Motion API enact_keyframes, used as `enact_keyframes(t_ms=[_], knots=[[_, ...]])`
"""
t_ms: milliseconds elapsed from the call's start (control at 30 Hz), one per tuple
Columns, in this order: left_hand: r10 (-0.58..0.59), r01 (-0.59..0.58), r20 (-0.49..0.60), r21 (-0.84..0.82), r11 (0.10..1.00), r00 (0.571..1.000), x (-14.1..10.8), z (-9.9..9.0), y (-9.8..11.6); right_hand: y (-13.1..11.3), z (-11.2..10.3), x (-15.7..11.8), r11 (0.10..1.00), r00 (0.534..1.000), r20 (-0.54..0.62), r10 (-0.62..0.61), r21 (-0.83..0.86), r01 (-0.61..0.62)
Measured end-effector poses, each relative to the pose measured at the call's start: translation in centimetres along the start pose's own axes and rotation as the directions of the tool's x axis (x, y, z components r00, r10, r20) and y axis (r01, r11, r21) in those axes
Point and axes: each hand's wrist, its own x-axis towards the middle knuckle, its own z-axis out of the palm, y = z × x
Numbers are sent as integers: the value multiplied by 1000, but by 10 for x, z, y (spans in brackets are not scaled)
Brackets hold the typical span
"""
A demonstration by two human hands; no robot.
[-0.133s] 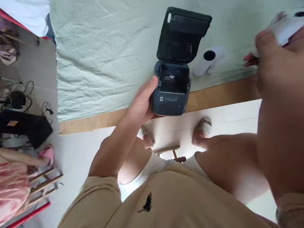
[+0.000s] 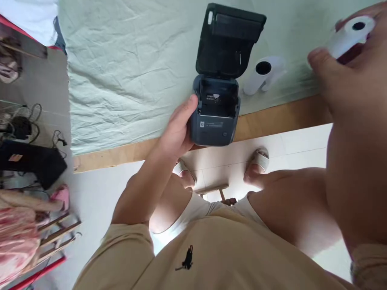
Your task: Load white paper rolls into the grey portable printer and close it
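A dark portable printer [image 2: 214, 131] with its black lid [image 2: 228, 40] swung open shows a bare inner bay. My left hand [image 2: 178, 129] grips the printer's left side at the table's front edge, thumb on its rim. Right of the printer, a white paper roll [image 2: 254, 80] with a black core lies on the cloth, its loose paper beside it. At the upper right my right hand [image 2: 350, 68] holds another white roll [image 2: 341, 42], its dark core facing up; thumb and fingers are round it.
A pale green cloth [image 2: 127, 72] covers the table, whose wooden edge [image 2: 121, 155] runs in front of me. At the left are a black bag [image 2: 30, 161], cables, a wooden stool [image 2: 56, 237] and a person's leg with a pink shoe [image 2: 61, 197].
The roll in my right hand has moved left and tilted, showing its core end more clearly. The printer has shifted slightly left in view, along with the cloth and the other roll.
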Motion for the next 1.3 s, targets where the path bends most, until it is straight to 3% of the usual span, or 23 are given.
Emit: enact_keyframes(t_ms=[100, 167, 200, 267, 300, 333, 500, 633, 733, 933, 1033, 1200, 1300], knots=[[5, -5, 12, -4, 1000, 1000, 0, 1, 3, 0, -7, -1, 983, 999, 37, 34, -183, -27], [-15, 16, 37, -37, 999, 999, 0, 2, 4, -3, -13, -6, 974, 983, 85, -161, -144, 172], [-21, 23, 41, -50, 998, 999, 0, 2, 4, -6, -14, -10, 941, 941, 97, -323, -77, 331], [-20, 21, 23, -59, 998, 1000, 0, 2, 4, -14, -13, -20, 808, 800, 118, -588, 41, 587], [-15, 15, 5, -59, 998, 1000, 0, 2, 3, -19, -8, -26, 766, 754, 146, -641, 67, 639], [-8, 7, -7, -58, 998, 1000, 1, 2, 2, -23, -2, -30, 757, 735, 198, -649, 64, 651], [20, -20, -19, -29, 999, 1000, 1, 1, -1, -30, 35, -35, 893, 844, 345, -410, -36, 448], [14, -14, -23, 4, 1000, 1000, -1, 1, 0, -23, 43, -25, 929, 857, 393, -332, -18, 369], [13, -13, -9, 10, 1000, 1000, -3, 2, 2, -18, 41, -25, 933, 857, 395, -330, -3, 360], [-30, 31, 35, -39, 999, 999, -3, 2, 4, -16, 38, -38, 902, 863, 265, -431, 143, 407], [-17, 19, 40, -61, 998, 999, -3, 3, 4, -21, 37, -39, 848, 842, 156, -516, 228, 478], [15, -14, 19, -20, 1000, 1000, -4, 4, 3, -44, 34, -50, 687, 752, -111, -650, 337, 643], [53, -54, 32, 19, 998, 998, -6, 3, 4, -63, 35, -67, 652, 706, -80, -704, 322, 686]])
